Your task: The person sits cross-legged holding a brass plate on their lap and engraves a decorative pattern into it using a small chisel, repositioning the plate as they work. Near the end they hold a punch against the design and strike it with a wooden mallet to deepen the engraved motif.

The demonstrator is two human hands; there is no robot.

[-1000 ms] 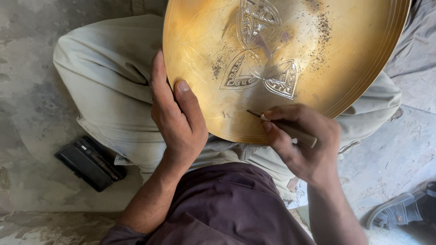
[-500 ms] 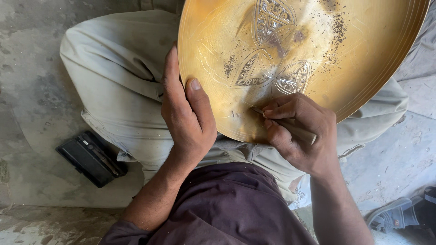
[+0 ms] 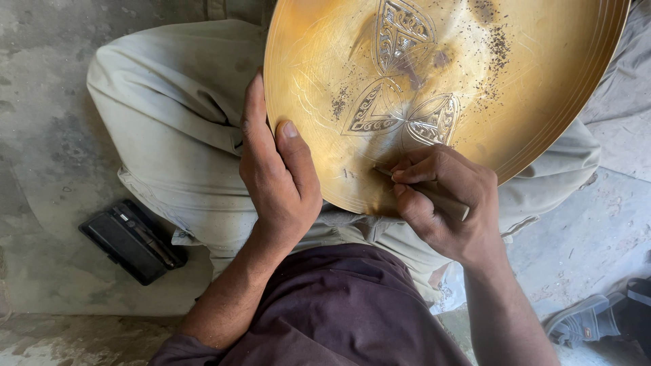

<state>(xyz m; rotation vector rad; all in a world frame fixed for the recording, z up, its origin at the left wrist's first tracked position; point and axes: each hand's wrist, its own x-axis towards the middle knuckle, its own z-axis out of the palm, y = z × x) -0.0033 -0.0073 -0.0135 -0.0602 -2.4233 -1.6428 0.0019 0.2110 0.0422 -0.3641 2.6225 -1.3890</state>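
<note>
A large round brass tray (image 3: 475,81) rests tilted on the lap of a person sitting cross-legged on a grey concrete floor (image 3: 41,102). Its golden face carries engraved leaf-shaped panels near the middle, with dark metal specks scattered around them. The tray's far edge runs out of view at the top.

The left hand (image 3: 278,176) grips the tray's near left rim, thumb pressed flat on the face and fingers curled behind the edge. The right hand (image 3: 441,203) lies on the tray's lower part, its fingers closed tightly around a thin graver (image 3: 437,196) whose tip touches the metal just below the engraved panels. Both forearms come up from the bottom of the view, over a dark maroon shirt (image 3: 332,312).

Pale trousers (image 3: 169,115) fill the space under and to the left of the tray. A black flat case (image 3: 129,240) lies on the floor to the left, just beside the knee. A grey sandal (image 3: 590,322) sits at the lower right corner, well apart from the tray.
</note>
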